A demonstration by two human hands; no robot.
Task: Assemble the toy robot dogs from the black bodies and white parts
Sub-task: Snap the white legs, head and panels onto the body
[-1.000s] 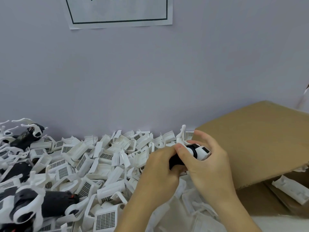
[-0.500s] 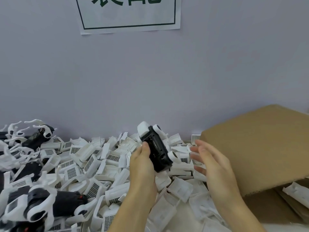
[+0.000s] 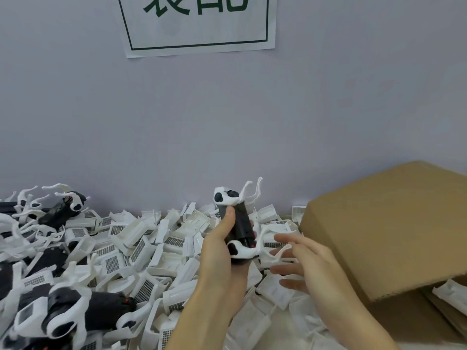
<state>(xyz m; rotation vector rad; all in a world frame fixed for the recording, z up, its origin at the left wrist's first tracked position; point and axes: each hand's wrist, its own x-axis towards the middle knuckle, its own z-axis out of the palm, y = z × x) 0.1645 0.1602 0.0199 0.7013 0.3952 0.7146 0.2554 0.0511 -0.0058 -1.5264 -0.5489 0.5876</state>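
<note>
Left hand [image 3: 222,251] gripping toy robot dog [image 3: 237,221] w/ thumb curled up along glossy black body, fingers wrapped behind; held upright above the pile, roughly centre, in front of matte lilac wall [image 3: 227,117]. Body blocky, smooth plastic, small red dot near lower end. White rounded joint caps w/ black oval insets at top and bottom; thin curved white legs [image 3: 252,190] sticking up and right from top end, another bent white leg [image 3: 273,248] off bottom end, pointing right.

Right hand [image 3: 303,263] open, fingers spread and relaxed, just beside lower white leg; fingertips near or maybe touching it, can't tell. Holding nothing.

Below and left: heap of loose white parts [image 3: 141,243], angular shell-like pcs, many w/ dark grid-patterned panels, smooth moulded plastic, jumbled at all angles. Far left: assembled dogs [image 3: 63,309] lying on their sides among the parts, black bodies w/ white curved legs; one more [image 3: 60,208] further back near wall, legs up.

Right: plain brown cardboard box [image 3: 384,223], matte, flap tilted over, edge close to right hand. A few white pcs [image 3: 449,294] under its lower right edge.

On wall up top: white paper sign [image 3: 197,26], dark green border, large green characters cut off by frame edge.
</note>
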